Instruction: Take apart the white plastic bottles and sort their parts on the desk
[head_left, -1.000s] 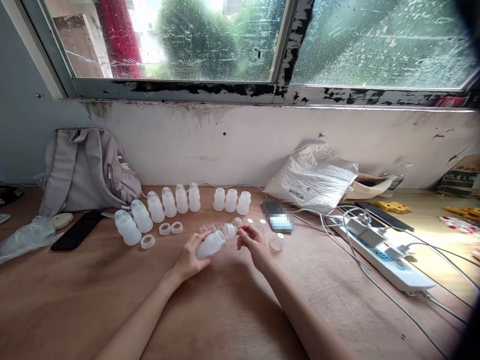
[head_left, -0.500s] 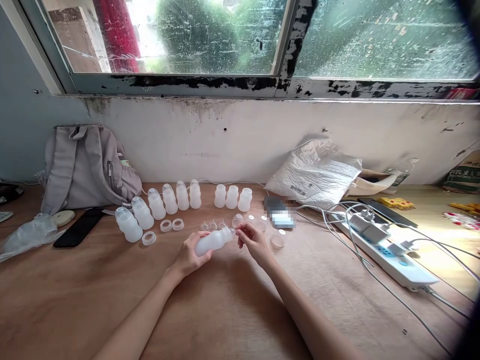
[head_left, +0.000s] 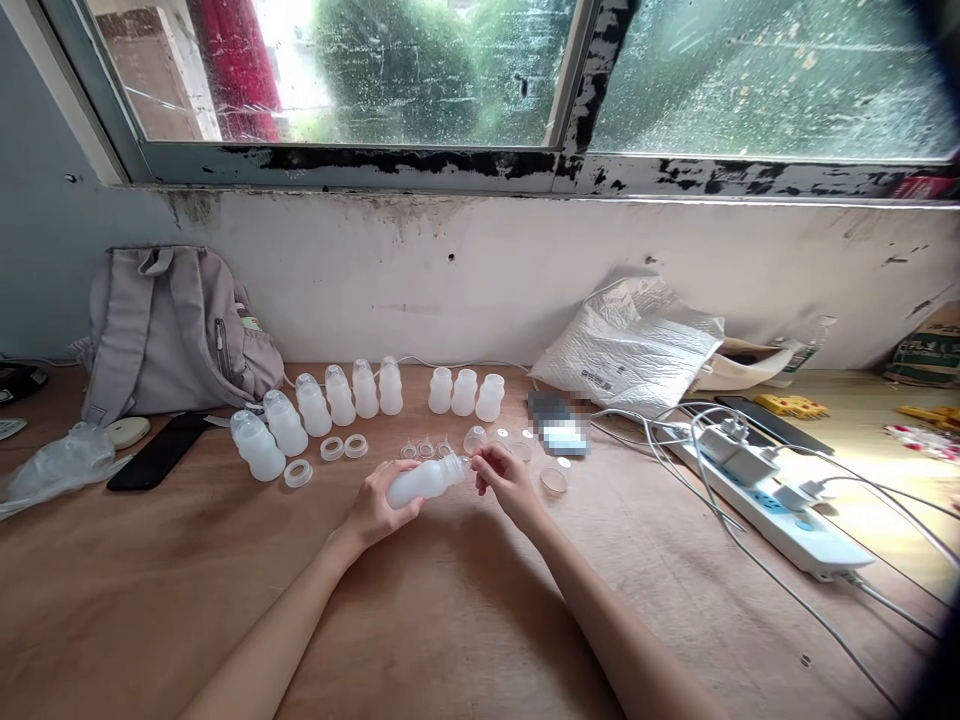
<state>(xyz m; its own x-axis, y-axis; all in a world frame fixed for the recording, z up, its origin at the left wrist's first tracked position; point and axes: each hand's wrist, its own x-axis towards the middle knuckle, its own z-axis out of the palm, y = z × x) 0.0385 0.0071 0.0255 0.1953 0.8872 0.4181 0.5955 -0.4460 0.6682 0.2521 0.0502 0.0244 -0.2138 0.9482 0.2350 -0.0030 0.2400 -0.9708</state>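
Observation:
My left hand [head_left: 375, 503] is wrapped round the body of a frosted baby bottle [head_left: 414, 486], which lies tilted with its top toward the right. At that top, the closed fingers of my right hand [head_left: 506, 478] pinch the tip of the clear teat [head_left: 464, 463]. Just behind the bottle, several loose teats [head_left: 426, 449] sit on the table. Clear domed caps [head_left: 554, 482] and small white discs lie by my right hand, some partly hidden. White collar rings [head_left: 298, 474] rest to the left of my left hand.
Several bottles with covered tops [head_left: 313, 405] stand at the back left; three uncovered bottles [head_left: 465, 393] stand behind my hands. A grey backpack [head_left: 169, 330] and a black phone [head_left: 157, 455] are on the left. At right are a silver padded bag [head_left: 630, 345] and a power strip [head_left: 795, 525] with trailing cables.
Almost nothing differs. The bottle and my left hand have shifted very slightly to the left, while my right hand keeps its pinch at the teat.

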